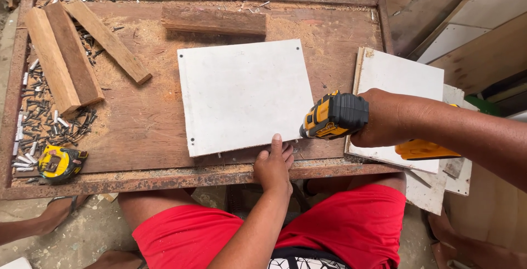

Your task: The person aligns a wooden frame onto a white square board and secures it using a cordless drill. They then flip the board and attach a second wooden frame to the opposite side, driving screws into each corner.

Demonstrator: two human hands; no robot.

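- Where the right hand [379,119] is closed, a tight grip is kept around the handle of a yellow and black drill [332,116], which is held just over the near right corner of the white board [244,96].
- The drill's nose is pointed left, at the board's near edge; the tip itself cannot be seen clearly.
- The left hand [273,164] is laid on the board's near edge, fingers flat and thumb below; nothing is wrapped in its grip, the board is only pressed down.
- The white board is found flat in the middle of the desk [143,126], with small dark holes near its left corner.
- The board is judged to be thin, stiff and fairly light, with a smooth face that could slide on sawdust, so it is best pinched at an edge, or pressed flat from above.
- Its corners look easy to chip.
- The drill is judged to be heavy and hard, and is best taken by its handle.
- More white boards [401,77] are stacked at the right, partly off the desk.
- A long wood block [213,21] is seen behind the board, and three wood strips [71,49] lie far left.
- A pile of screws [49,121] and a yellow tape measure [59,163] are seen at the left edge, well apart from both hands.
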